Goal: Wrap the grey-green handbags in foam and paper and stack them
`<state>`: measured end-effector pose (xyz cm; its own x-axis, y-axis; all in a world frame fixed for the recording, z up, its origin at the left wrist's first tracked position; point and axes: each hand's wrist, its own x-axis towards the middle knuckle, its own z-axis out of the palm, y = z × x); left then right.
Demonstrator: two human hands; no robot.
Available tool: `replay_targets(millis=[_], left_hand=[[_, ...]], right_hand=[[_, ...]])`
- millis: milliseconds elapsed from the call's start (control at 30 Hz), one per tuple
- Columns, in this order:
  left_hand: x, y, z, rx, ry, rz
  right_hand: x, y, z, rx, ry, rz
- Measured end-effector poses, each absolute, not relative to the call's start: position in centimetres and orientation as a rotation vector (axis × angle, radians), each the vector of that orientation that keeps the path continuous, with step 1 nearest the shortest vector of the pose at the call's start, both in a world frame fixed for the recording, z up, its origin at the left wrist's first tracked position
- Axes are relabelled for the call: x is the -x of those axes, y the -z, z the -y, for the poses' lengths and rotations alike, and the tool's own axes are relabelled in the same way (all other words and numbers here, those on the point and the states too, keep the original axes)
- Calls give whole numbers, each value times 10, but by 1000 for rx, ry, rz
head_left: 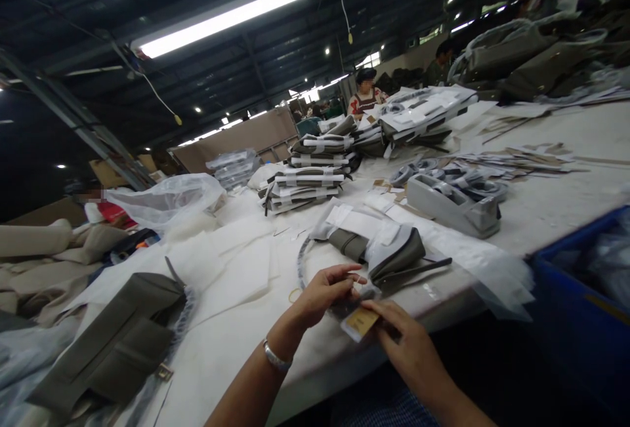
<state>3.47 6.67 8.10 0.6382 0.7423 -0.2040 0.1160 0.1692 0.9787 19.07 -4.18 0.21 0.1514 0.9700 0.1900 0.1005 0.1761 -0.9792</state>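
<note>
My left hand (327, 292), with a silver bangle on the wrist, is closed in a pinch at the table's near edge. A thin strand and some clear plastic show by its fingertips, but what they grip is unclear. To its right, my right hand (406, 335) pinches a yellow-brown tag (362, 321) with a pale lower edge. Just beyond both hands lies a grey-olive handbag (347, 243), partly wrapped in white sheet and clear film. Its wrapped handle (301, 263) curves out to the left on the white table (275, 361).
A tape dispenser (450, 204) stands beyond the handbag, near coils of wrapped straps. Stacked wrapped bags (310, 178) are farther back. Another grey-olive bag (113, 342) lies at left, beside white sheets (236, 276). A blue bin (581, 283) is at right. A co-worker (364, 94) is behind.
</note>
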Motion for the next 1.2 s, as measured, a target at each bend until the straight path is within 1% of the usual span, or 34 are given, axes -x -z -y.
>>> replay_targets(millis=[67,167,233,333,433,567,667,800,933,1033,1133,1200], left_hand=[[-36,-77,-66,-1337,-529,-814],[-39,-75,-66,-1318,-524,-839],[-41,-75,-66,-1309,-519,-856],[-42,-75,-67,-1316,-538,-885],[-39,-73,-67,-1326,-574,-910],[-35,-68,-65,-1330,-626,-901],[-35,-67,-62,-1365,-647,-867],[-42,-74,-57,-1598,-659,-842],[-49,-85,-46,-1877,-709,-852],[-51,-88,-31,-2159,-783,-933],[-48,-85,-18,-2407,-961,-1047],[-43,-82,-14,-2384,-1136,-1147]], right_hand=[[-194,-4,39,1268,-710,1372],[-197,-10,35,1280,-590,1368],[-198,-11,32,1260,-626,1295],[-198,-8,29,1249,-776,1157],[-199,-2,28,1320,-865,1029],[-204,-5,27,1397,-883,1026],[-205,-13,24,1432,-789,1187],[-207,-22,21,1417,-639,1411],[-213,-23,20,1358,-630,1535],[-218,-21,18,1365,-614,1495],[-221,-15,13,1337,-515,1545],[-220,-8,9,1310,-477,1635]])
